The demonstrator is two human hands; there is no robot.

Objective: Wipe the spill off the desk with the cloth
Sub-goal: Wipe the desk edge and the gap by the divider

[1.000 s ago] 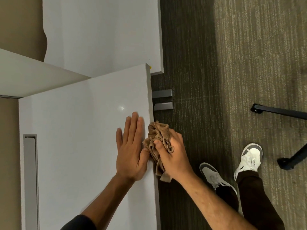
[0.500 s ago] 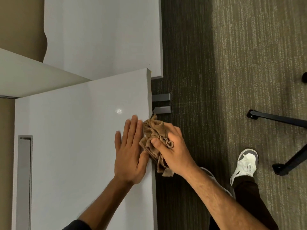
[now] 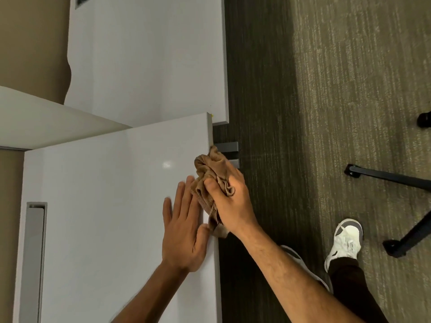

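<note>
A crumpled brown cloth is bunched in my right hand, pressed against the right edge of the white desk. Part of the cloth hangs over the edge below my palm. My left hand lies flat on the desk top with fingers spread, just left of the cloth and touching it at the fingertips. A small glossy spot shines on the desk above my left hand; I cannot tell whether it is liquid or a light reflection.
A grey cable slot runs along the desk's left side. A second white desk stands beyond, slightly lower. Grey desk feet and black chair legs rest on the carpet. My white shoe stands at right.
My right hand has slid the cloth up along the desk's edge, toward the far corner. My left hand has stayed flat on the desk.
</note>
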